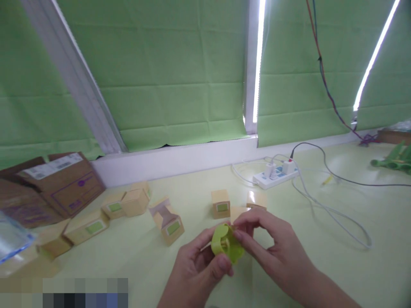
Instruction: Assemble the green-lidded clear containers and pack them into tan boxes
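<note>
Head view: both hands near centre over the pale table (337, 265). Left hand (195, 269) grips a small lime-green plastic piece (225, 244), thumb on its near side, fingers curled behind. Right hand (272, 248) pinches the piece's right edge with fingertips (239, 234) closed on it. Small tan boxes (220, 203) just beyond; more left, by a cardboard carton (67, 184). White power strip (276, 173) far right.

Pale yellow-green tabletop (353, 265) against white sill (192, 156). Green blinds (180, 72) drawn over windows; daylight in strips at blind edges (258, 60). White frame post (73, 77) slanting.
</note>
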Demonstrator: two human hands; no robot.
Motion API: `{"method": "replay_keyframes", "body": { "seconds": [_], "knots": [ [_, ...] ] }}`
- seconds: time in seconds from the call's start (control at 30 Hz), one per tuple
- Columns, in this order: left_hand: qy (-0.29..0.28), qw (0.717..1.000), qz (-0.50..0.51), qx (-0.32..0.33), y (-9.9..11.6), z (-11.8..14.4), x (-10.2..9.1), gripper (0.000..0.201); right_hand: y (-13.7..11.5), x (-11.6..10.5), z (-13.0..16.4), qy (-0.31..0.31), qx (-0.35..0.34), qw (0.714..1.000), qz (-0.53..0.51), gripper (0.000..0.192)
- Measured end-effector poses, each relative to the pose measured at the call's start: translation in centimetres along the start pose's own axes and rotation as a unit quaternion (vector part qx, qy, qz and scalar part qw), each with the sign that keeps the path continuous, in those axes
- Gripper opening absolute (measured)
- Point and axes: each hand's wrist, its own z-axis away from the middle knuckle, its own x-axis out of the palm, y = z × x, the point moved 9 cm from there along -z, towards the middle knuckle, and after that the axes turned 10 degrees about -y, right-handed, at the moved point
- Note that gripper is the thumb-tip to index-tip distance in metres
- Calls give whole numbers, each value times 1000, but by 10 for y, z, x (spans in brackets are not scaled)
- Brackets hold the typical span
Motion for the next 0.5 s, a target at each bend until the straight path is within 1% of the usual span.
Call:
{"method": "replay_keyframes", "body": {
  "seconds": [0.03,0.1,0.17,0.2,0.27,0.3,0.4,0.43,0.5],
  "knots": [
    [1,1000,6,-7,0,0,0,46,6,2,0,-13,30,999,-1,8],
    [-2,1000,24,-16,0,1,3,47,15,10,-1,-63,77,995,-4,11],
    [-14,999,44,-15,0,0,7,48,22,17,1,-111,105,988,-9,13],
    [-20,999,46,-15,0,-1,8,47,24,19,1,-122,114,986,-14,13],
    [-20,999,36,-14,-1,-2,7,45,26,18,3,-117,121,985,-26,12],
    [-8,1000,28,-10,-1,-2,4,45,26,16,3,-104,121,987,-31,10],
    [57,998,-6,2,1,0,-12,38,24,11,4,-68,115,990,-45,7],
    [72,997,-23,3,3,1,-14,34,24,11,5,-65,116,990,-51,7],
    [84,994,-64,-3,5,4,-15,28,24,13,6,-67,124,988,-66,8]
  ]
}}
